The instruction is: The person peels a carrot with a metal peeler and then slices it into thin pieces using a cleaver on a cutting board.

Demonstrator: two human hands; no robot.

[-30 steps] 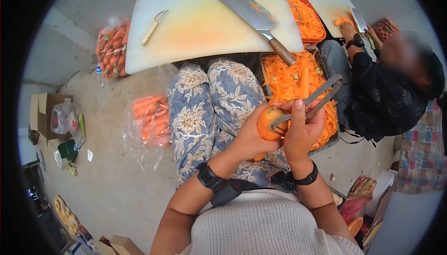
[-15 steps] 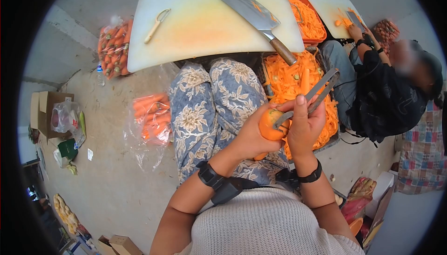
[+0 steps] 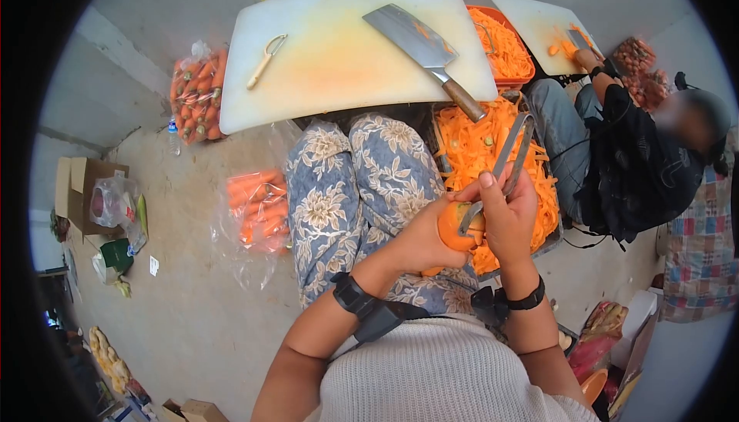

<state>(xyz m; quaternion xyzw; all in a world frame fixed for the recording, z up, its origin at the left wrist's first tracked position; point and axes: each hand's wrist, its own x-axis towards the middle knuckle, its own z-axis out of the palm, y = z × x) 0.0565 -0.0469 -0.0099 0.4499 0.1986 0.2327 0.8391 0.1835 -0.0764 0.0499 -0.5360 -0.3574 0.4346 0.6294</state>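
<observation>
The head camera looks forward and down — wide, fairly close.

Matt metal peeler [image 3: 509, 149], wood-handled cleaver [image 3: 419, 41]

Left hand [image 3: 417, 236] wrapped around orange, rounded vegetable [image 3: 456, 231]. Right hand [image 3: 511, 220] just right of the vegetable, fingers curled, thumb extended. Bare forearms [image 3: 309, 337] converge on it from the torso side.

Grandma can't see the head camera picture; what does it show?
A person's left hand holds an orange vegetable and the right hand holds a bent metal tool against it, near a heap of orange shreds. A cleaver and small peeler lie on a white cutting board.
</observation>
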